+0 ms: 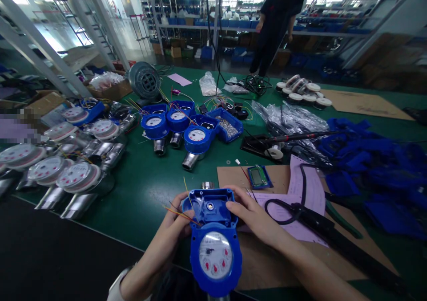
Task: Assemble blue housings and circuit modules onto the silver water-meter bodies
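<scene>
Blue plastic water meter with a round white dial (215,258) sits at the near edge of the green worktop (143,207), its lidless compartment facing up, gripped from both sides. The left hand (175,218) has its thumb over one wall of the compartment; the right hand (248,212) grasps the opposite wall. Thin yellow, orange and red wires (180,213) come out beside the left thumb, and from where I stand they look easiest to harm: a thumb sliding inward could crease or tug them. The metal pipe end below the dial points towards the person, so a loosened grip might let the whole piece tip that way. Beyond the right hand, a small green display board in a blue frame (259,177) lies on brown cardboard (280,176), its leads loose; a sleeve or the long black tool (336,236) could catch or scratch it.
</scene>
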`<state>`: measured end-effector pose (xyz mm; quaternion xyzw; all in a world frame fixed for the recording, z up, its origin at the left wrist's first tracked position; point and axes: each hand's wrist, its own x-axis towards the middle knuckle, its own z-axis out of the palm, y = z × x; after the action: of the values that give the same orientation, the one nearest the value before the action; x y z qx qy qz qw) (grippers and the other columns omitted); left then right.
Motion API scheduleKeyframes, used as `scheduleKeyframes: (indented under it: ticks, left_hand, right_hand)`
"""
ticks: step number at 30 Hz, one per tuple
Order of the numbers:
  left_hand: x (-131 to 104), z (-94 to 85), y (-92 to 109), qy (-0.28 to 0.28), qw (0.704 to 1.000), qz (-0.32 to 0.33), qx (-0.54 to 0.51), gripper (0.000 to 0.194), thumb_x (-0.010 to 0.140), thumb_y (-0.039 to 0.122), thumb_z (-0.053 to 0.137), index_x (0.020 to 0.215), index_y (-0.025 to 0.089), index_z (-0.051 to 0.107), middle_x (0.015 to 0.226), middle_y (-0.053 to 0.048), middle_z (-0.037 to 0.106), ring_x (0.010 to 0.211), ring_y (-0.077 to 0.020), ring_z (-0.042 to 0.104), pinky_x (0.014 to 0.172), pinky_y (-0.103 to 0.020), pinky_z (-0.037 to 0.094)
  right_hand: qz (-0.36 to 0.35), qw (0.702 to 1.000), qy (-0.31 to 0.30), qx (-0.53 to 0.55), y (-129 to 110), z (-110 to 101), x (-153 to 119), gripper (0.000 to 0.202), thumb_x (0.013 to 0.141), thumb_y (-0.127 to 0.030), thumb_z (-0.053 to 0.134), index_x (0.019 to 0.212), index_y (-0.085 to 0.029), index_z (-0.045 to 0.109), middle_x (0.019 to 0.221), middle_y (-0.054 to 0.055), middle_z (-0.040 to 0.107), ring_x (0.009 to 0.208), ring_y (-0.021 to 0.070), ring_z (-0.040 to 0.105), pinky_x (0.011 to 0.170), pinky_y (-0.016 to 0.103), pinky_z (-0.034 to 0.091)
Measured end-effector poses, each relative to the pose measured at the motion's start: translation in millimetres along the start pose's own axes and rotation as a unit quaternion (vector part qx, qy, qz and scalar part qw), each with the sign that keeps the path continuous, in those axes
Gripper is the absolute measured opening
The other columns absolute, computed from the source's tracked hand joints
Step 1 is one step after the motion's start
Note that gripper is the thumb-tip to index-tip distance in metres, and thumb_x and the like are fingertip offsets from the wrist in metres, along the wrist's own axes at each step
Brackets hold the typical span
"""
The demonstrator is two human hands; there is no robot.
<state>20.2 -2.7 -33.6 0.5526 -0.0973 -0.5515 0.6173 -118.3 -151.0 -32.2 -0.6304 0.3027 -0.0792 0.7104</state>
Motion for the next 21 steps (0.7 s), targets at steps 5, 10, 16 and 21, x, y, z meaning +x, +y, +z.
scheduleKeyframes:
  ticks: [5, 10, 16, 21]
  left_hand:
    - [-2, 1.6, 7, 0.022, 0.996, 0.005, 0.087, 0.050, 0.078, 0.049, 0.059, 0.118, 0.024, 0.043, 0.087, -0.002, 0.061, 0.071, -0.0151, 0.056, 0.068, -0.029, 0.044]
    - [-6, 0.6, 10, 0.054, 0.988, 0.042, 0.139, 0.048, 0.077, 0.053, 0.059, 0.113, 0.024, 0.049, 0.102, -0.003, 0.062, 0.089, -0.0178, 0.057, 0.079, -0.028, 0.045]
    - [-11, -3.7, 7, 0.061, 0.988, 0.034, 0.139, 0.047, 0.079, 0.051, 0.057, 0.117, 0.027, 0.046, 0.117, -0.004, 0.058, 0.106, -0.0229, 0.054, 0.084, -0.030, 0.043]
    - [-12, -0.8, 6, 0.066, 0.993, -0.001, 0.097, 0.049, 0.080, 0.048, 0.056, 0.120, 0.026, 0.039, 0.117, -0.005, 0.058, 0.099, -0.0241, 0.057, 0.082, -0.035, 0.044]
  right_hand:
    - [-0.008, 1.000, 0.006, -0.020, -4, 1, 3, 0.033, 0.081, -0.052, 0.055, 0.103, -0.027, 0.060, 0.092, 0.003, 0.064, 0.100, 0.0241, 0.057, 0.082, 0.041, 0.050]
    - [-0.045, 0.997, 0.005, -0.068, -10, 4, 4, 0.032, 0.090, -0.048, 0.043, 0.106, -0.025, 0.060, 0.108, 0.004, 0.063, 0.113, 0.0223, 0.052, 0.098, 0.040, 0.041]
    - [-0.092, 0.988, -0.012, -0.126, -14, 8, 7, 0.033, 0.096, -0.043, 0.032, 0.107, -0.024, 0.057, 0.112, 0.003, 0.061, 0.109, 0.0184, 0.053, 0.099, 0.033, 0.037]
    - [-0.140, 0.973, 0.008, -0.183, -17, 12, 12, 0.030, 0.096, -0.039, 0.033, 0.100, -0.023, 0.058, 0.105, 0.003, 0.062, 0.102, 0.0182, 0.054, 0.093, 0.032, 0.038]
